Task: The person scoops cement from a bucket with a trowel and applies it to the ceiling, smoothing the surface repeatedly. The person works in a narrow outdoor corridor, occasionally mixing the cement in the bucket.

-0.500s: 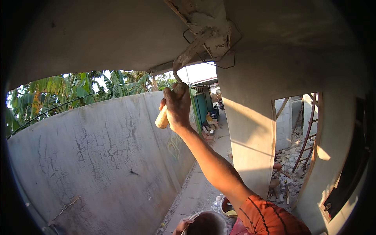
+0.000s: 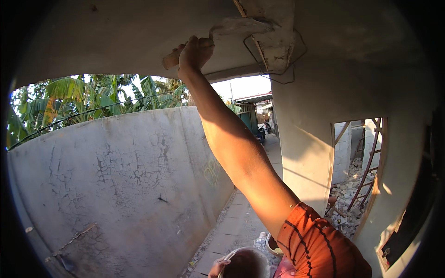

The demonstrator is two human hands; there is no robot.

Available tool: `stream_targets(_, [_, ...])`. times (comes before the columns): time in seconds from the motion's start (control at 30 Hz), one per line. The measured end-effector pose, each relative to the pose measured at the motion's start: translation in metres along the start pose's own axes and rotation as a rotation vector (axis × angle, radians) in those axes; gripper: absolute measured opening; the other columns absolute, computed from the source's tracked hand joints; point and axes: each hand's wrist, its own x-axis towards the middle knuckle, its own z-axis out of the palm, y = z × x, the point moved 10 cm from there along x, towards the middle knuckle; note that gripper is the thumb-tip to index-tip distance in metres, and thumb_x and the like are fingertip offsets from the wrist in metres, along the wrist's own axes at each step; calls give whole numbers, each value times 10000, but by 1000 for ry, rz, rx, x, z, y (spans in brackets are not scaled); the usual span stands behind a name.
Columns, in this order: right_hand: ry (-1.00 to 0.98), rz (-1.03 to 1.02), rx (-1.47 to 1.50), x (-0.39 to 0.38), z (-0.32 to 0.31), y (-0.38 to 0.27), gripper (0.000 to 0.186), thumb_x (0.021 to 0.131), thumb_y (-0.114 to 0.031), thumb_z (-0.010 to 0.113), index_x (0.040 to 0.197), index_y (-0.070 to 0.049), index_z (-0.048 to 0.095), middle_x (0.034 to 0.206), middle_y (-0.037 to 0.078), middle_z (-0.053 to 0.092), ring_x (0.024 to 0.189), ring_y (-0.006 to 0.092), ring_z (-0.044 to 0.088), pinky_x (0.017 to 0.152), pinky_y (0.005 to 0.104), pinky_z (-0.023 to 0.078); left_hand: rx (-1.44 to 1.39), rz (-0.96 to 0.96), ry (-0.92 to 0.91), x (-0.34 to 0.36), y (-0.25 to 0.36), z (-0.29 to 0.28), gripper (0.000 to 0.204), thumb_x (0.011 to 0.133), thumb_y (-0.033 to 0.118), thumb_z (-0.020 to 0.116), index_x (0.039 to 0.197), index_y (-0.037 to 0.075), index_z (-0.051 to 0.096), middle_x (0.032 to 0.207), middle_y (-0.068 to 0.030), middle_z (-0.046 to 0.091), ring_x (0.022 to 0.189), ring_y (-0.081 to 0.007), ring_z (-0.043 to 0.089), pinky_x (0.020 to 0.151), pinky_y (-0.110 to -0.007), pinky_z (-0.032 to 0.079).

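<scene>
My right hand (image 2: 195, 54) is raised overhead, its fingers wrapped round the wooden handle of a trowel (image 2: 238, 27). The mortar-smeared blade points right, its tip at the rough, mortar-covered underside of a concrete beam (image 2: 274, 48). Whether the blade presses on the beam or only overlaps it in view, I cannot tell. At the lower edge, the fingers of my left hand (image 2: 217, 268) grip the rim of a bucket (image 2: 265, 260). Its inside is dark, and I cannot make out how full it is. Most of the left hand lies outside the picture.
A bent wire (image 2: 303, 44) sticks out round the beam. On the left stands a cracked grey wall (image 2: 120, 171), with a paved path (image 2: 232, 222) beside it. A second container (image 2: 273, 246) sits below my arm. Rubble and a ladder (image 2: 366, 176) show through the right-hand opening.
My right hand with the trowel has moved up and left, and the blade has swung from slanting to nearly level. The view has shifted slightly. My left hand stays on the bucket.
</scene>
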Motion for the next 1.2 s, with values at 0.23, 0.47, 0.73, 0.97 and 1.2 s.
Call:
stream_targets(0.23, [-54, 15, 15, -6, -5, 7, 248, 825, 0, 454, 1012, -55, 300, 846, 118, 418, 463, 168, 463, 413, 311, 435, 192, -20, 53, 2, 12, 9, 439, 782, 80, 568, 1198, -57, 544, 1165, -98, 586, 1081, -185, 524, 977, -280, 338])
stream_targets(0.47, [-60, -30, 3, -33, -12, 22, 252, 850, -3, 494, 902, -78, 260, 721, 89, 417, 431, 160, 484, 395, 305, 461, 272, -8, 94, 0, 20, 8, 443, 782, 70, 566, 1203, -65, 540, 1152, -96, 587, 1082, -183, 520, 969, -271, 330])
stream_targets(0.73, [-1, -8, -161, -50, -89, 42, 192, 871, -62, 493, 978, -66, 334, 778, 71, 439, 462, 115, 442, 412, 272, 417, 137, -100, 77, -7, 19, 13, 420, 791, 65, 557, 1193, -57, 545, 1145, -111, 591, 1059, -203, 542, 960, -294, 362])
stream_targets(0.97, [-56, 214, 392, 16, -76, 18, 162, 818, -103, 541, 805, -133, 383, 711, 13, 399, 547, 145, 448, 493, 345, 449, 114, -84, 90, -3, 15, 3, 422, 794, 50, 544, 1202, -55, 536, 1159, -124, 589, 1080, -216, 539, 981, -303, 352])
stream_targets(1.2, [-163, 129, 308, 14, -28, -25, 124, 785, -64, 514, 800, -120, 404, 727, 24, 395, 553, 154, 446, 493, 365, 465, 53, -81, 61, -2, 12, 2, 425, 794, 50, 549, 1203, -63, 532, 1178, -117, 579, 1108, -205, 517, 997, -293, 328])
